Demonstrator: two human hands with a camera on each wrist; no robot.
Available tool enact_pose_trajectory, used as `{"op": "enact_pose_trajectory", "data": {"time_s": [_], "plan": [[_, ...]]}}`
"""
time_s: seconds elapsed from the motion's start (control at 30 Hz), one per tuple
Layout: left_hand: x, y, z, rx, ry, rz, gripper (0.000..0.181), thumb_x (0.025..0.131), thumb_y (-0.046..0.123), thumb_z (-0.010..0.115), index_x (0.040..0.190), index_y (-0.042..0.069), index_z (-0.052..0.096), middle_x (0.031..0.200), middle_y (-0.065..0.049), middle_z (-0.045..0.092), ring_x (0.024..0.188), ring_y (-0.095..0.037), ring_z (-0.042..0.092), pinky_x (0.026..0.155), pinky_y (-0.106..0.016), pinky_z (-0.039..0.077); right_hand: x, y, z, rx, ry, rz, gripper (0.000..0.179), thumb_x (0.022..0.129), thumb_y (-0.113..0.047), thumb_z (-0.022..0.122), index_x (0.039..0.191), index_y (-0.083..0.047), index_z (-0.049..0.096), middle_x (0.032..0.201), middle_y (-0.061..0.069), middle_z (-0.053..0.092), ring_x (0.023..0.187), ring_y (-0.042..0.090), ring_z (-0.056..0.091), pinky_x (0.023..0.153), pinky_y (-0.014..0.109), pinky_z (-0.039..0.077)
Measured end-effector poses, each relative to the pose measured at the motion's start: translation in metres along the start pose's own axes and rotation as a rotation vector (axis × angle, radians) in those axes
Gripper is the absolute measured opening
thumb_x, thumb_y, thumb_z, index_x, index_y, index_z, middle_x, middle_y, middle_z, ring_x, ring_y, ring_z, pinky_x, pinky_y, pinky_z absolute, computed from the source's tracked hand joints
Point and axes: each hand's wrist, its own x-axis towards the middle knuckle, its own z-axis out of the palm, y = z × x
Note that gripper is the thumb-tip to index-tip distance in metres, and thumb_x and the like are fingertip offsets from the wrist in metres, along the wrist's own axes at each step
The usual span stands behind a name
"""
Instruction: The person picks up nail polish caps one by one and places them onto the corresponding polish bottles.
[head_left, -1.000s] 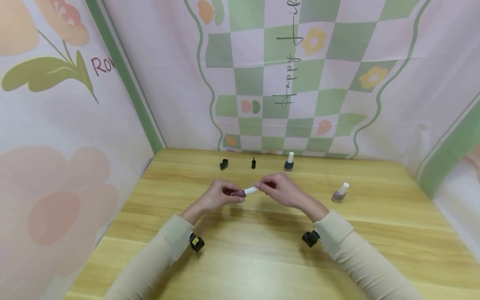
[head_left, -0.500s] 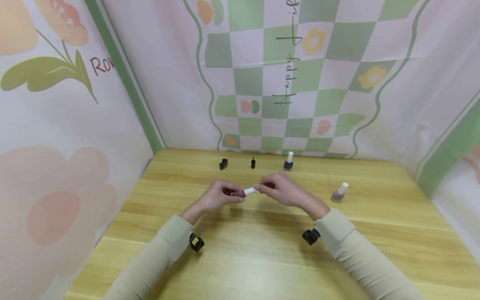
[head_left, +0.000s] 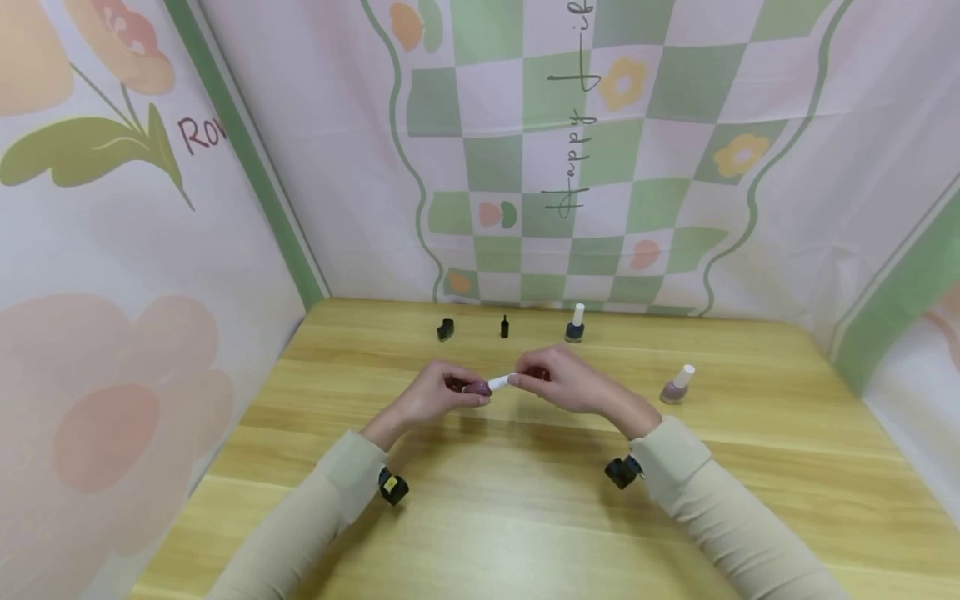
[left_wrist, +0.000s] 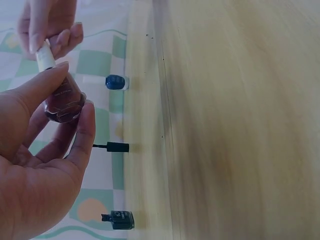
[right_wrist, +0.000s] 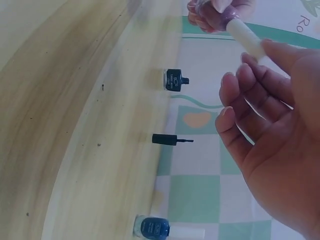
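My left hand (head_left: pixel 435 390) grips a purple nail polish bottle (left_wrist: pixel 65 102) between thumb and fingers, above the table. The bottle lies tilted, its white cap (head_left: pixel 501 382) pointing toward my right hand (head_left: pixel 562 379). Thumb and forefinger of that hand pinch the cap's far end; in the right wrist view its other fingers are loosely bent and hold nothing. Cap and bottle meet at the neck, and whether the cap is loose I cannot tell. Fingers partly cover the glass body (right_wrist: pixel 212 15).
Along the table's back edge stand a capless dark bottle (head_left: pixel 446 330), a black brush cap (head_left: pixel 505 328) with its brush up, and a dark blue nail polish bottle (head_left: pixel 575 325). To the right stands a mauve bottle (head_left: pixel 677 387) with a white cap. A patterned curtain (head_left: pixel 360 208) hangs behind.
My right fingertips have shifted slightly on the white cap, and faint markings now show on it. The left hand keeps its hold on the bottle; the other items stay put.
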Motion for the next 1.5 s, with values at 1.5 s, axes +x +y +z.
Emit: {"op": "enact_pose_trajectory", "data": {"time_s": [1.5], "plan": [[0.001,-0.0038,0.0019,0.018,0.005,0.004,0.017,0.091,0.019,0.079,0.108,0.014,0.079,0.099,0.002,0.077,0.085,-0.019,0.069,0.078,-0.041,0.059,-0.0017,0.0012,0.0099,-0.011,-0.035,0.012,0.029,0.109,-0.034,0.051,0.086,-0.02,0.062,0.063,-0.007,0.046,0.051,0.007,0.037,0.049,0.025,0.036]]}}
